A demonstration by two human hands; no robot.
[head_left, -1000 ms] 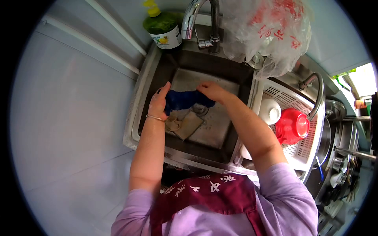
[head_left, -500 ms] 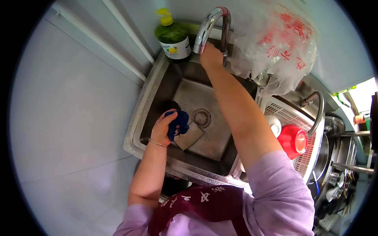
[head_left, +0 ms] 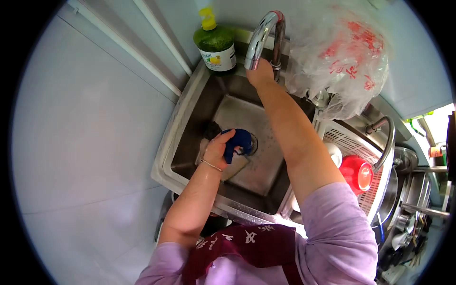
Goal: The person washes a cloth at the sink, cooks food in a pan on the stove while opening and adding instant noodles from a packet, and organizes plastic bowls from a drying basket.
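My left hand (head_left: 216, 149) is closed on a bunched blue cloth (head_left: 241, 139) inside the metal sink (head_left: 268, 166), over the drain. Beneath it a flat pale piece (head_left: 236, 170), perhaps a cloth or sponge, lies on the basin floor. A dark clump (head_left: 212, 129), perhaps a scrubber, sits just beyond that hand. My right hand (head_left: 262, 75) reaches to the foot of the chrome faucet (head_left: 260, 40), behind its spout. Its fingers are mostly hidden there, so I cannot see what they grip. No stream of water is visible under the spout.
A green pump bottle (head_left: 217, 51) stands at the sink's back left corner. Clear plastic bags with red print (head_left: 342, 61) hang at the back right. On the right, a white slotted rack (head_left: 349, 137) holds a red bowl (head_left: 357, 175) and a white one (head_left: 333, 154), below a second faucet (head_left: 390, 137).
My left hand has moved right with the blue cloth, from left of the drain to over it. My right hand stays at the faucet's foot. The view has shifted slightly.
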